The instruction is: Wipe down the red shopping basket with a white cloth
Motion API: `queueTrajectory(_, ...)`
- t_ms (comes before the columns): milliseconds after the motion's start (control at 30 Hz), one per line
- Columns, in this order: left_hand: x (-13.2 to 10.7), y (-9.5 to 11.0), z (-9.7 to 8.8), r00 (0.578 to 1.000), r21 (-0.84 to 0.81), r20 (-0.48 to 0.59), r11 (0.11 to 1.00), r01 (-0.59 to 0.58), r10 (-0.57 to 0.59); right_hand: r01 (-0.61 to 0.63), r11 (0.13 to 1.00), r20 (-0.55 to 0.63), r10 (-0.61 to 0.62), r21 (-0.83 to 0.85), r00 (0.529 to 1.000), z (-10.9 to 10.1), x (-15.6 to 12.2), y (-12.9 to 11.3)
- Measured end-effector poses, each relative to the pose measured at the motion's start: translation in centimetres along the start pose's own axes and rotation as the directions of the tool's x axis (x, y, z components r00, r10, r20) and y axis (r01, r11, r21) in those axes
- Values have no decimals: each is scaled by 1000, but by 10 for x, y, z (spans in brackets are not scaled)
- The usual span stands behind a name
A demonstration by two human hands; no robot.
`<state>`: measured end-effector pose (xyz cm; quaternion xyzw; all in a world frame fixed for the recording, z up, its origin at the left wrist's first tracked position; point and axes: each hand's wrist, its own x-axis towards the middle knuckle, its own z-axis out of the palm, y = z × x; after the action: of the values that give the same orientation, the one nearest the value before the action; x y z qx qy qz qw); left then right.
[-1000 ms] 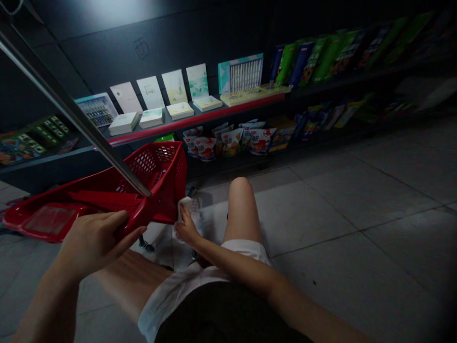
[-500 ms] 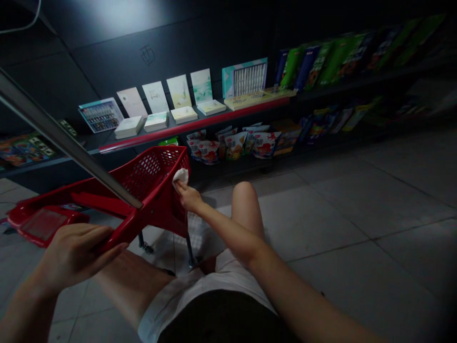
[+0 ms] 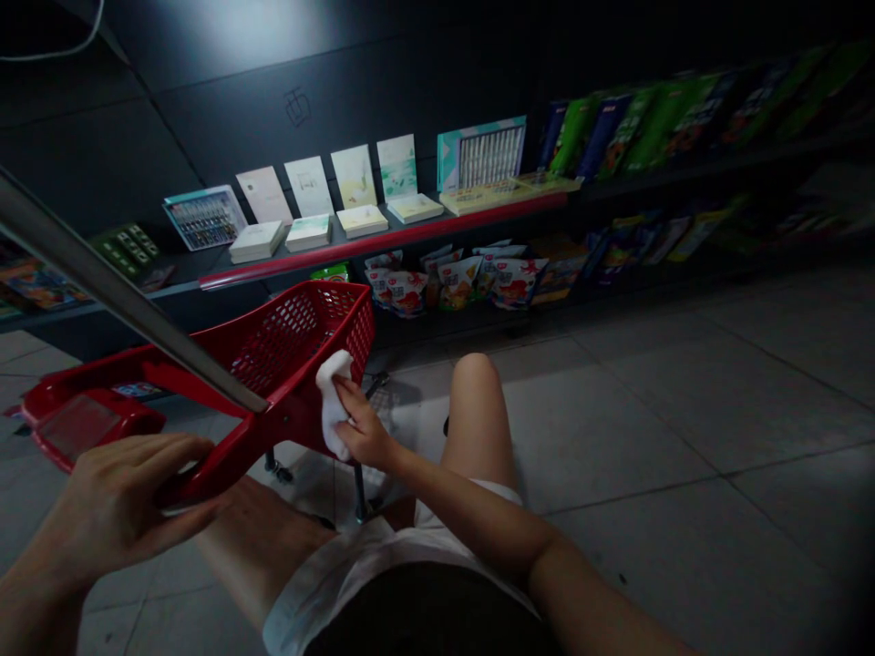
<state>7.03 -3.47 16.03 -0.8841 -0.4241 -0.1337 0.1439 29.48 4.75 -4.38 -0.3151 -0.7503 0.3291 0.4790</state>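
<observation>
A red plastic shopping basket (image 3: pixel 287 342) on wheels stands tilted on the tiled floor in front of me. My left hand (image 3: pixel 127 497) grips its near red corner, fingers wrapped over the rim beside the metal handle bar (image 3: pixel 116 292). My right hand (image 3: pixel 362 428) presses a white cloth (image 3: pixel 332 401) against the basket's outer right side wall. My bare knees and white shorts fill the bottom of the view.
A dark shelf unit (image 3: pixel 383 241) with a red edge runs along the back, carrying boxed sets and cards above and snack bags (image 3: pixel 451 278) below. More packets (image 3: pixel 615 132) line the right shelves. Grey floor tiles (image 3: pixel 649 410) spread to the right.
My right hand with the cloth went from the basket's lower side up to its top rim, then came back down the side wall. My left hand kept its hold.
</observation>
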Motion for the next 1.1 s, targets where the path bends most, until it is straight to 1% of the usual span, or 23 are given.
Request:
queueTrajectory(67, 2, 7, -1, 999, 68, -4, 996, -50, 51, 68, 996, 15, -67, -51, 998, -7, 17, -7)
queueTrajectory(100, 4, 12, -1, 999, 135, -19, 990, -37, 40, 102, 991, 47, -98, -84, 994, -11, 28, -6)
queueTrajectory(167, 8, 27, 1, 998, 271, -46, 961, 52, -41, 116, 981, 78, -104, -154, 991, -18, 49, 5)
queueTrajectory(200, 10, 35, 3, 996, 314, -44, 945, 92, -83, 77, 978, 59, -67, -193, 996, -22, 59, 13)
queueTrajectory(267, 16, 51, 7, 985, 367, 5, 917, 157, -171, -52, 963, -2, 53, -263, 999, -28, 75, 29)
queueTrajectory(300, 19, 57, 10, 975, 392, 39, 901, 186, -219, -115, 951, -34, 109, -288, 993, -29, 79, 33)
queueTrajectory(333, 23, 62, 14, 961, 424, 68, 880, 214, -267, -150, 941, -56, 140, -304, 989, -28, 80, 35)
queueTrajectory(367, 26, 66, 17, 947, 464, 89, 854, 236, -309, -143, 940, -55, 133, -308, 990, -25, 79, 33)
queueTrajectory(400, 30, 67, 19, 933, 509, 101, 823, 250, -346, -94, 949, -34, 88, -302, 996, -21, 75, 29)
queueTrajectory(433, 33, 68, 22, 922, 552, 108, 794, 255, -371, -19, 958, -1, 19, -286, 1000, -16, 70, 23)
queueTrajectory(500, 39, 66, 25, 913, 617, 108, 746, 249, -393, 134, 960, 81, -117, -247, 990, -5, 59, 11)
queueTrajectory(533, 41, 64, 25, 912, 639, 108, 730, 241, -396, 184, 955, 118, -160, -234, 980, 0, 54, 7)
queueTrajectory(567, 42, 62, 25, 912, 657, 108, 716, 234, -396, 207, 951, 142, -178, -230, 974, 4, 52, 7)
queueTrajectory(633, 42, 57, 25, 916, 684, 111, 699, 211, -386, 186, 953, 143, -155, -240, 978, 7, 54, 14)
queueTrajectory(700, 40, 53, 24, 922, 700, 105, 686, 198, -373, 111, 960, 97, -88, -257, 991, 5, 64, 31)
queueTrajectory(800, 34, 48, 24, 935, 688, 84, 698, 196, -345, -36, 957, 43, 51, -289, 998, -5, 85, 59)
queueTrajectory(900, 28, 44, 24, 948, 679, 68, 711, 184, -311, -125, 943, 53, 148, -310, 988, -19, 101, 71)
queueTrajectory(933, 26, 43, 23, 953, 683, 60, 708, 177, -296, -156, 940, 39, 176, -302, 984, -22, 104, 69)
queueTrajectory(967, 23, 41, 23, 959, 688, 51, 706, 170, -280, -194, 938, -2, 202, -287, 979, -24, 105, 65)
queueTrajectory(1000, 20, 39, 23, 962, 693, 43, 702, 164, -268, -223, 938, -62, 214, -267, 975, -24, 105, 58)
queueTrajectory(1033, 18, 36, 23, 965, 695, 37, 700, 162, -260, -226, 943, -126, 200, -245, 972, -23, 102, 49)
queueTrajectory(1067, 15, 34, 23, 966, 695, 33, 701, 161, -255, -185, 955, -161, 150, -232, 975, -21, 99, 38)
queueTrajectory(1100, 13, 31, 22, 967, 693, 35, 703, 159, -254, -93, 967, -135, 62, -235, 989, -18, 95, 27)
